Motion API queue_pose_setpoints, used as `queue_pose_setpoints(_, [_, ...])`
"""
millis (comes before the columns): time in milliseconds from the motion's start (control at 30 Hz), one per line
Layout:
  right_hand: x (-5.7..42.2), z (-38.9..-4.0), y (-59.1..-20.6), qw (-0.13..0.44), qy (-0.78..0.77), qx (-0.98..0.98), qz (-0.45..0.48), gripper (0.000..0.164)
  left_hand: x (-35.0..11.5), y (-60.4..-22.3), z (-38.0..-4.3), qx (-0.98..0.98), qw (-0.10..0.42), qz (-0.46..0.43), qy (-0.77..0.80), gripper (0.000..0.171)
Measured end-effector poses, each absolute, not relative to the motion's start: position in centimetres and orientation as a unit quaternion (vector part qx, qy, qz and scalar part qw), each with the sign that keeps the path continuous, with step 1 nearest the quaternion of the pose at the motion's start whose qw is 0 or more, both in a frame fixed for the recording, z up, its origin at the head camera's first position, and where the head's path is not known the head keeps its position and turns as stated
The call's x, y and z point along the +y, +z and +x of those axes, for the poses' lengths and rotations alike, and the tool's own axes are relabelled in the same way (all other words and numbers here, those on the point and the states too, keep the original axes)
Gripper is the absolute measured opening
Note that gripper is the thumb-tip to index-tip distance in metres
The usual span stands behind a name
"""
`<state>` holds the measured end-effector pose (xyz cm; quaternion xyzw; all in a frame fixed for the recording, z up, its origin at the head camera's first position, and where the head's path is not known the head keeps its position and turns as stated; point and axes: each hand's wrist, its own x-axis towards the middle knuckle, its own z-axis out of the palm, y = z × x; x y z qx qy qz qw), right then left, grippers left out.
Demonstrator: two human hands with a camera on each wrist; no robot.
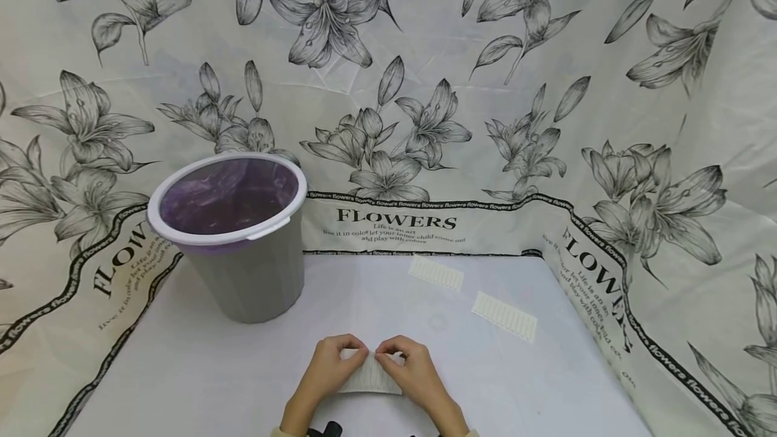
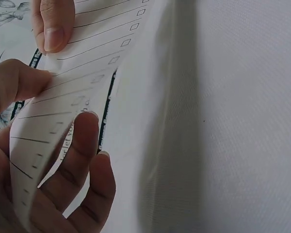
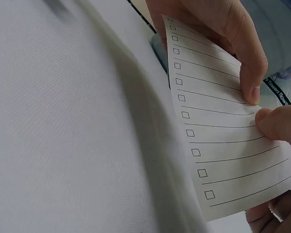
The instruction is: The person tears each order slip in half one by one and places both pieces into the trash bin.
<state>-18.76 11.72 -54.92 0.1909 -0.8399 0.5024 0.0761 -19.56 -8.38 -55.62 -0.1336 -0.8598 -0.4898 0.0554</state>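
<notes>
A checklist sheet (image 1: 371, 381) of cream paper, printed with ruled lines and small checkboxes, is held up near the table's front. My left hand (image 1: 336, 364) pinches its upper edge between thumb and fingers. Close beside it, my right hand (image 1: 411, 367) pinches the same edge, thumb on the printed side. The fingertips almost meet at the middle of that edge. In the left wrist view the sheet (image 2: 87, 53) bends, with left-hand fingers behind it. Ruled lines and boxes show clearly on the sheet (image 3: 213, 116) in the right wrist view, and no tear is visible.
A grey bin (image 1: 255, 282) with a white rim and purple liner stands at the left back. Two similar sheets lie at right: one sheet (image 1: 436, 273) near the back edge, another sheet (image 1: 505, 316) nearer. Floral cloth (image 1: 388, 106) hangs around the white table (image 1: 546, 383).
</notes>
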Motion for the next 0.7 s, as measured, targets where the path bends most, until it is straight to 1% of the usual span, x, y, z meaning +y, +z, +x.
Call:
queue_pose_setpoints(100, [11.67,-18.76,-55.13,0.078,0.507,-0.836,0.197,0.008,-8.50,-55.52,-19.48,-0.864,0.046,-0.121,-0.486,0.009])
queue_pose_setpoints(267, [11.75,-18.97,-55.30,0.076,0.525,-0.824,0.199,0.005,-8.81,-55.31,-19.57,-0.860,0.043,-0.107,-0.497,0.010])
queue_pose_setpoints(567, [12.20,-19.23,-55.25,0.058,0.526,-0.833,0.165,0.006,-8.78,-55.04,-19.98,-0.853,0.048,-0.111,-0.508,0.012])
queue_pose_setpoints(700, [12.31,-19.24,-55.13,0.063,0.526,-0.834,0.155,0.008,-8.73,-55.09,-19.91,-0.844,0.045,-0.109,-0.522,0.013])
